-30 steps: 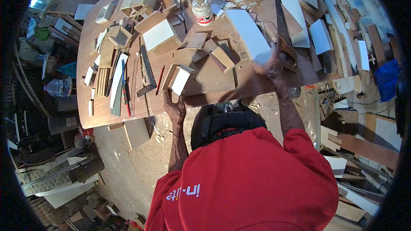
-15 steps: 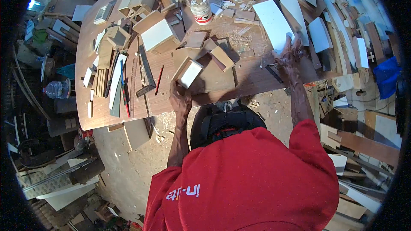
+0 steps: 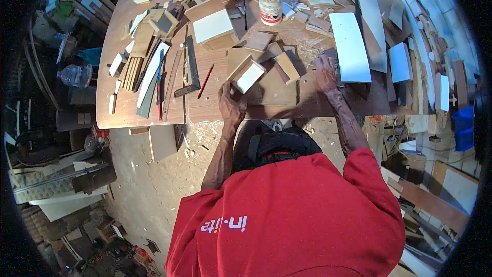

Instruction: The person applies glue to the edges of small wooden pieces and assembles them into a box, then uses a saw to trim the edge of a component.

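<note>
The person's left hand [image 3: 232, 103] is gripping the near end of a small open wooden box with a white inner face [image 3: 248, 76], fingers set narrow on it, near the front edge of the brown wood-grain table [image 3: 120, 114]. Right hand [image 3: 326, 74] is reaching over the tabletop, fingers curled, just left of a white rectangular panel [image 3: 351, 48]; cannot tell if it's holding anything. A light-brown open wooden frame [image 3: 288, 68] is lying between the hands. Left of the box, a slim red pencil [image 3: 206, 81] is lying, then a dark L-shaped square [image 3: 191, 66]. Farther back, a white round tub [image 3: 270, 9] is standing, sticks poking out.
</note>
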`<action>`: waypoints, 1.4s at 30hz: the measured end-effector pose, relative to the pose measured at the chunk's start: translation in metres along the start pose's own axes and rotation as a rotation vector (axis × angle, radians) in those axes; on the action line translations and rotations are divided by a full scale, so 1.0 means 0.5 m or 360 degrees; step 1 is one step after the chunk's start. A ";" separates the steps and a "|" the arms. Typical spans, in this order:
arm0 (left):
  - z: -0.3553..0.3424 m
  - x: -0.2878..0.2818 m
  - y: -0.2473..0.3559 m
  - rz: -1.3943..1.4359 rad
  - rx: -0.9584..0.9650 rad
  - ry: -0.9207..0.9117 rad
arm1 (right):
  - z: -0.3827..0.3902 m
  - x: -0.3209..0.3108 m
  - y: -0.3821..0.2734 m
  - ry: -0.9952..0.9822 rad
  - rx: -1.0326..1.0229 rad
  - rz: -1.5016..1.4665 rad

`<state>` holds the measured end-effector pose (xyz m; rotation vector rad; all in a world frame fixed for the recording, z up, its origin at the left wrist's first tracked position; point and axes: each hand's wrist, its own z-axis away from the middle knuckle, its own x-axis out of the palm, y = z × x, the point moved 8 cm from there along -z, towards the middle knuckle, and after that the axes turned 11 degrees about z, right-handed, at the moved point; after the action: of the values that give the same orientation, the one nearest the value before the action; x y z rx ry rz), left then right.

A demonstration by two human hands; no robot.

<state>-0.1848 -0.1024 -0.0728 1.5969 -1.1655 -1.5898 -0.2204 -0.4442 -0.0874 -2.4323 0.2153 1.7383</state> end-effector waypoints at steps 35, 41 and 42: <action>0.027 -0.020 0.116 0.0079 0.0209 0.0034 | -0.092 -0.114 -0.257 -0.0506 -0.0006 -0.0851; 0.028 -0.024 0.111 0.0057 0.0213 0.0038 | -0.097 -0.122 -0.271 -0.0434 -0.0183 -0.0816; 0.027 -0.024 0.108 0.0056 0.0213 0.0036 | -0.099 -0.115 -0.271 -0.0434 -0.0194 -0.0835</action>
<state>-0.2063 -0.1132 -0.0210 1.6643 -1.3046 -1.4950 -0.1661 -0.3193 -0.0128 -2.0294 -0.5230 1.8280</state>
